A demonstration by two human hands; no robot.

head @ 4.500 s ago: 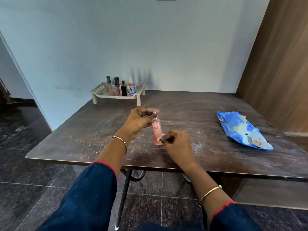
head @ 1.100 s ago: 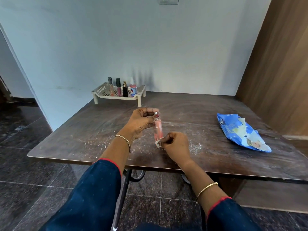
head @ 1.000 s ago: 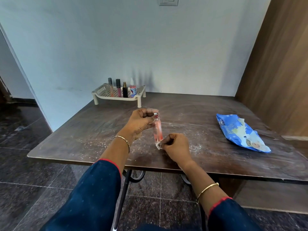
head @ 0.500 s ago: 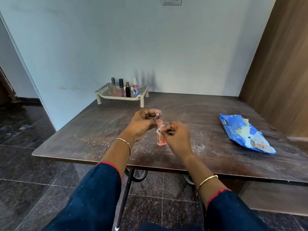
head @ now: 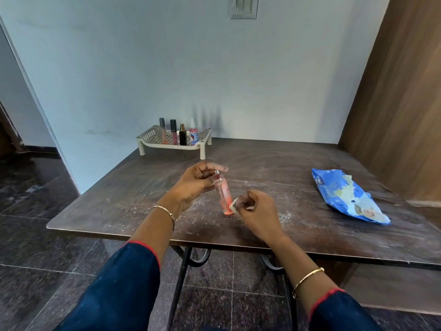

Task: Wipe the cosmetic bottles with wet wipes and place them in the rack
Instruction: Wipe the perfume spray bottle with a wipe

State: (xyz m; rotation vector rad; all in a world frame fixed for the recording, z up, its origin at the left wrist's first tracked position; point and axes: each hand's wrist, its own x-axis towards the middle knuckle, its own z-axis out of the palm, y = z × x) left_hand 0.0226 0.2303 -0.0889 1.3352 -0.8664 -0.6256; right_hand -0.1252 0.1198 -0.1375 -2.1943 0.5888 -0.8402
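Dusty dark tabletop against a pale wall; left-hand grip pinches the capped top of the pink bottle, which hangs slightly tilted below it; right-hand grip, fingers curled, presses a wet wipe to the bottle's base; rack at the far edge holds four bottles; blue wipes pack lies well to the right.

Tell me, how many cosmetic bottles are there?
5. Four stand in the rack: orange tube, pink tube, black bottle, white-capped bottle. The fifth, a peach bottle, is gripped by the left hand; the right hand pinches a wipe against it. None looks hidden.
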